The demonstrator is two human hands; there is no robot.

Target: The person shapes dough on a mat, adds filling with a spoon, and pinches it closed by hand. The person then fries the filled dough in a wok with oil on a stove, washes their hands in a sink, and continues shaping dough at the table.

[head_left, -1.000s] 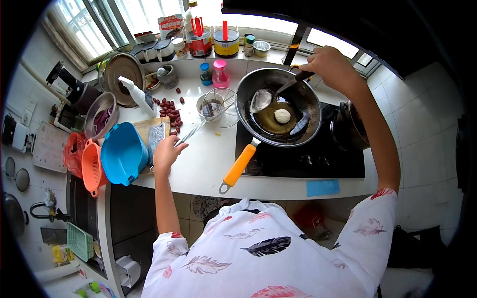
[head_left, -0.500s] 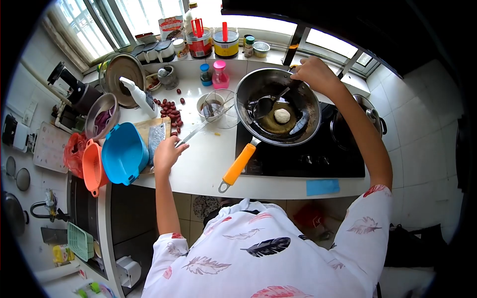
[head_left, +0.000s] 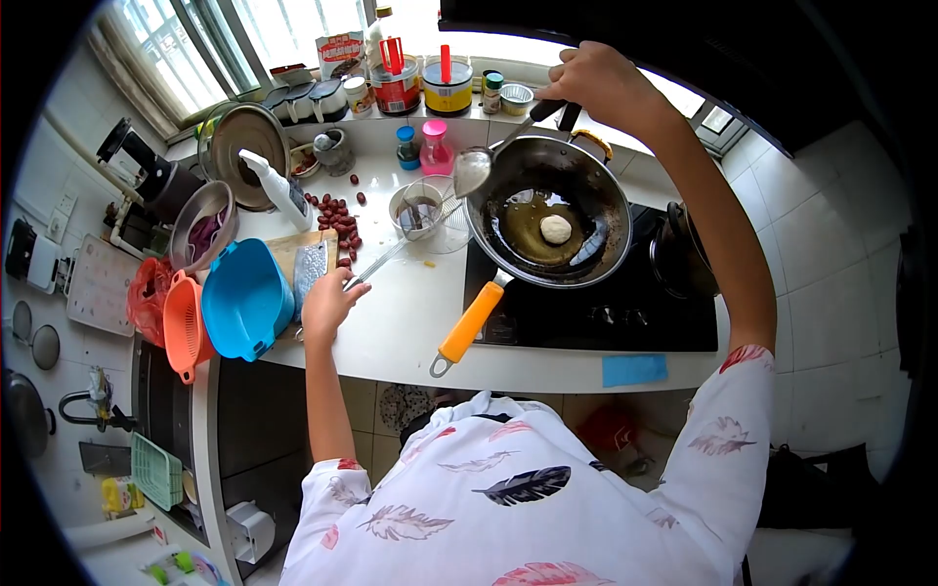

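Observation:
My right hand (head_left: pixel 598 83) grips the dark handle of a ladle (head_left: pixel 473 174), raised above the far rim of the wok (head_left: pixel 614 186). The ladle's bowl hangs at the wok's left rim, close to the strainer. In the wok's brown oil (head_left: pixel 528 239) lies a pale round ball (head_left: pixel 555 230) that looks like dough. My left hand (head_left: pixel 328 303) is closed around the thin metal handle of a wire strainer (head_left: pixel 451 227). Its mesh rests over or beside a white bowl (head_left: pixel 399 207) with dark liquid; the exact contact is unclear.
The wok's orange handle (head_left: pixel 471 327) juts over the counter's front edge. Red dates (head_left: pixel 337 220), a cutting board (head_left: pixel 283 252) with a cleaver (head_left: pixel 310 266), and a blue basket (head_left: pixel 244 303) stand left. A lidded pot (head_left: pixel 674 249) sits right on the black cooktop (head_left: pixel 586 327).
My right hand has lifted the ladle out of the oil, up and leftward to the wok's left rim. The left hand and strainer have barely moved. The ball stays in the oil.

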